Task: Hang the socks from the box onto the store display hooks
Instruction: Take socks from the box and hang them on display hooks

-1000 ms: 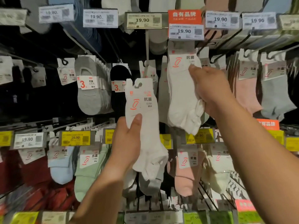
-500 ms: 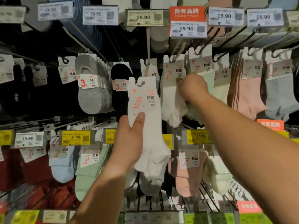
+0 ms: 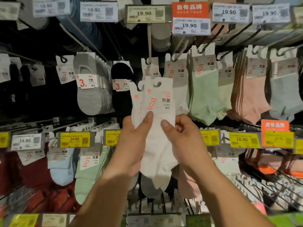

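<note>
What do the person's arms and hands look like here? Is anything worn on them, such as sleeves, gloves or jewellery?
Both forearms are bare as far as the picture shows; no sleeve is in view. The left hand and the right hand wear no gloves, and no ring, watch or bracelet is visible. The fingernails are short and unpainted.

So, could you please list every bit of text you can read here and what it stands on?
"自有品牌": orange sign
"19.90": white price tag below it
"19.90": beige price tag
"16.90": yellow price tag
"抗菌": card of the white socks in both hands
"3.": gray socks' label
Fine print, barcodes: too small to read.
</note>
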A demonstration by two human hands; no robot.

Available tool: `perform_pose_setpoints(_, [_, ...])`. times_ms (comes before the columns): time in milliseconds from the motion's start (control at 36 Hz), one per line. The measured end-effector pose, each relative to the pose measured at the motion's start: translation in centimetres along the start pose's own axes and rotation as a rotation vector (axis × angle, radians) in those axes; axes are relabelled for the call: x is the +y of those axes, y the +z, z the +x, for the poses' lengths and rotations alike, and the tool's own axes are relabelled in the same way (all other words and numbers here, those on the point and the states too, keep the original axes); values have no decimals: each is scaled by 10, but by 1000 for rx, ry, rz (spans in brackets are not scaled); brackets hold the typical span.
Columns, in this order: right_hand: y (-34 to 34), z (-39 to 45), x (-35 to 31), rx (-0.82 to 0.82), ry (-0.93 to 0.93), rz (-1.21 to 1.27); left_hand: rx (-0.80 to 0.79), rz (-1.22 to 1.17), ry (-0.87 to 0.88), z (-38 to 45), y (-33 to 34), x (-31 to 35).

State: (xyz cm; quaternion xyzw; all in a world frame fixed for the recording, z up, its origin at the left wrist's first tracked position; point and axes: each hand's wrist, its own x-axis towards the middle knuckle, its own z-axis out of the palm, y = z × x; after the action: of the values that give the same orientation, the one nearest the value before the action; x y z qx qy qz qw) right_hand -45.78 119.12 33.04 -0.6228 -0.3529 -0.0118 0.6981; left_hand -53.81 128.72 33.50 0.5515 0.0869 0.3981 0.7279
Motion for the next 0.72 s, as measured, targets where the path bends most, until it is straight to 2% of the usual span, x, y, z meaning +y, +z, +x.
perform_pose_setpoints(139, [-9,5,0,-29,105,121,49,25,18,4,-3,0])
perform_pose_setpoints(250, [-22,15,-9,67,22,86,126,139,109,9,-6,-5])
perform_pose_setpoints(417, [-43,42,-45,158,-137,18,111,145,139,12,-5,-4])
perform_pose_setpoints(500, [-47,54,-58,153,-125,83,116,122,143,13,-4,-4])
perform_pose_setpoints(722, [-52,83,-64,95,-122,73,109,128,141,15,-5,-5])
